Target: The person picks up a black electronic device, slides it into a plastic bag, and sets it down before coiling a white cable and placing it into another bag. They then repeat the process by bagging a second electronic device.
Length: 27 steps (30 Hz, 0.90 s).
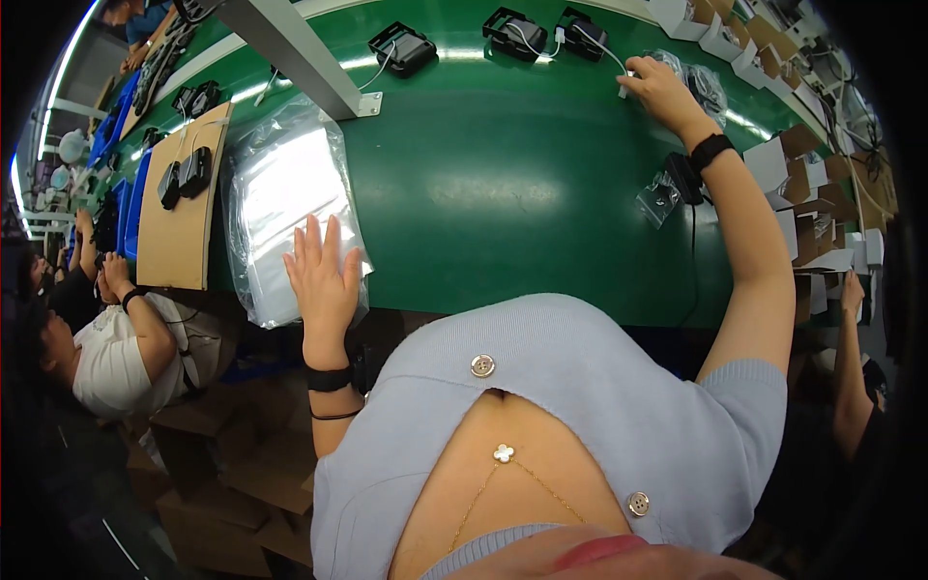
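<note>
My left hand (pixel 324 275) lies flat with its fingers spread on a stack of clear plastic bags (pixel 290 184) at the left of the green table. Out at the far right, my right hand (pixel 667 97) pinches the end of a white cable (pixel 607 53). That cable runs back to a black box-shaped device with a bracket (pixel 585 37). Beside it stands a second black device (pixel 514 37), and a third (pixel 404 53) sits farther left; both have white cables. Small clear plastic bags (pixel 706 87) lie just beyond my right hand.
A black power adapter (pixel 684 179) and a small bag of parts (pixel 659 199) lie below my right forearm. A grey post (pixel 300 58) rises from the table. Cardboard (pixel 179 232) carries black devices at left. Open white boxes (pixel 773 174) line the right. Other people work on both sides.
</note>
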Each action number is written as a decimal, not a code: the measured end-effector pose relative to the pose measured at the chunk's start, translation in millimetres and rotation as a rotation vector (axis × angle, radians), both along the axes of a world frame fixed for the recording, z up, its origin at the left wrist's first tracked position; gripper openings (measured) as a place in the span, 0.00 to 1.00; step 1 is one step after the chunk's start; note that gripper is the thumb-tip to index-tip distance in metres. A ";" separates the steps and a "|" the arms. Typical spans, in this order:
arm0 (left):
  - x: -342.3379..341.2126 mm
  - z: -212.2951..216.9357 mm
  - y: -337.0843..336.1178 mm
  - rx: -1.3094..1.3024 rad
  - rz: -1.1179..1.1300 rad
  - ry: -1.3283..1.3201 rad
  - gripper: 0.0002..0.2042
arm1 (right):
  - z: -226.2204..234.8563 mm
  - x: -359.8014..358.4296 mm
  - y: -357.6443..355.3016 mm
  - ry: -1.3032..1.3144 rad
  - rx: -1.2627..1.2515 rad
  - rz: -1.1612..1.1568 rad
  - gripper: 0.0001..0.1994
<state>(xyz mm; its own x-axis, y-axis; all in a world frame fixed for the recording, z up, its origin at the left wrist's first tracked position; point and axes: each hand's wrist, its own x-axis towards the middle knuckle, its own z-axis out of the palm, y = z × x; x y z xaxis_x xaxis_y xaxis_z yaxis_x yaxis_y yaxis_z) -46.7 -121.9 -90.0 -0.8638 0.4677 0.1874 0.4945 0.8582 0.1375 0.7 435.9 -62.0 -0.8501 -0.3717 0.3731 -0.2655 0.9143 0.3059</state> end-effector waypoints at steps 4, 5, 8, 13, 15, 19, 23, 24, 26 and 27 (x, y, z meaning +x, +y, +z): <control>-4.7 1.0 6.6 0.007 0.003 0.035 0.24 | 0.9 -31.7 17.1 0.122 -0.174 0.078 0.10; -5.4 1.5 7.4 0.006 0.005 0.043 0.24 | 3.0 -45.7 16.2 0.125 -0.273 -0.065 0.09; 0.8 0.4 4.3 0.008 0.019 0.047 0.24 | 4.1 -73.5 5.5 0.105 -0.470 -0.336 0.07; -0.4 2.4 3.8 0.054 0.014 0.043 0.23 | -22.7 -118.6 4.4 0.217 -0.210 -0.252 0.05; -4.6 1.1 -10.0 0.281 -0.071 -0.091 0.23 | -27.7 -125.1 12.7 0.260 -0.172 -0.106 0.08; -1.4 36.1 -46.3 0.646 -0.092 -0.315 0.26 | -46.3 -112.6 58.6 0.124 -0.190 -0.127 0.21; 11.7 36.7 -73.9 0.215 -0.081 -0.084 0.28 | -63.9 -123.2 52.3 -0.041 -0.355 -0.020 0.23; 15.6 32.6 -70.1 0.215 -0.065 -0.091 0.28 | -64.1 -123.6 49.2 -0.027 -0.329 -0.081 0.24; 21.1 22.3 -57.9 0.036 -0.064 0.049 0.27 | -60.8 -125.3 42.0 0.005 -0.271 -0.211 0.25; 23.9 21.4 -54.1 -0.055 -0.066 0.117 0.27 | -57.6 -127.7 37.4 -0.004 -0.271 -0.201 0.25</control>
<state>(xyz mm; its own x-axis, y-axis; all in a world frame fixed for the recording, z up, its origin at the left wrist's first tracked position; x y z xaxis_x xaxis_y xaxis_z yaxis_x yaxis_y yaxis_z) -22.8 -176.0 -68.6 -0.8044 0.5353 0.2577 0.5602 0.8278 0.0290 -127.0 473.3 -119.6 -0.8980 -0.0840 0.4319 -0.0720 0.9964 0.0442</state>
